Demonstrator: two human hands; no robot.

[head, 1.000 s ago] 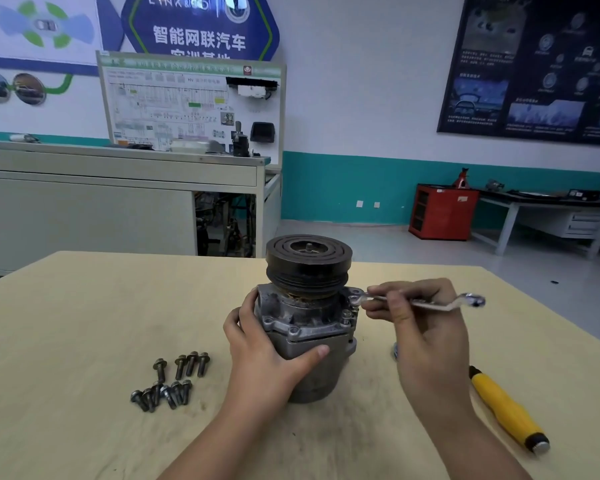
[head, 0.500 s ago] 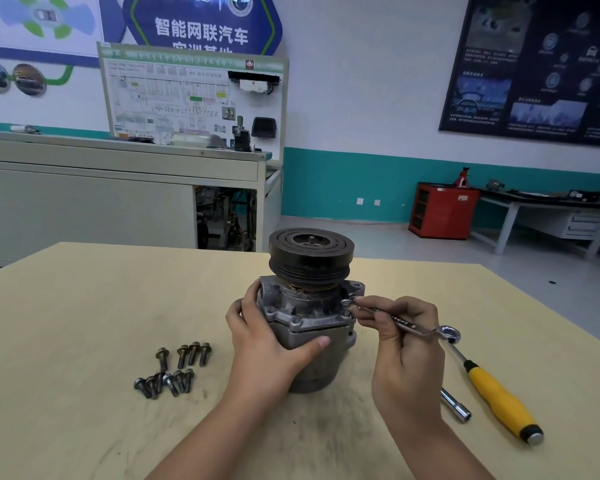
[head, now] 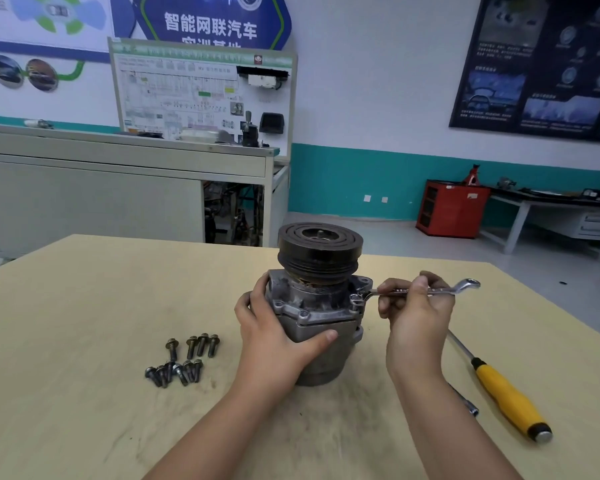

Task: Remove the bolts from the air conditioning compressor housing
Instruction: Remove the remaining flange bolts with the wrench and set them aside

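A grey air conditioning compressor (head: 314, 306) with a black pulley (head: 320, 251) on top stands upright on the wooden table (head: 66, 323). My left hand (head: 274, 337) grips its housing from the left, thumb across the front. My right hand (head: 414, 313) pinches a slim silver wrench (head: 426, 289) whose ring end sits on a bolt (head: 356, 299) at the housing's right flange. The wrench lies nearly level, pointing right. Several removed bolts (head: 182, 360) lie loose on the table to the left.
A yellow-handled driver (head: 499, 393) lies on the table at the right, and a small silver socket bar (head: 465, 400) shows beside my right forearm. A grey workbench (head: 118, 174) stands beyond the table's far edge, a red cabinet (head: 451, 209) further right.
The wrench handle swung from pointing right, toward me and down, then back out to the right and level. My left hand kept its grip on the housing.
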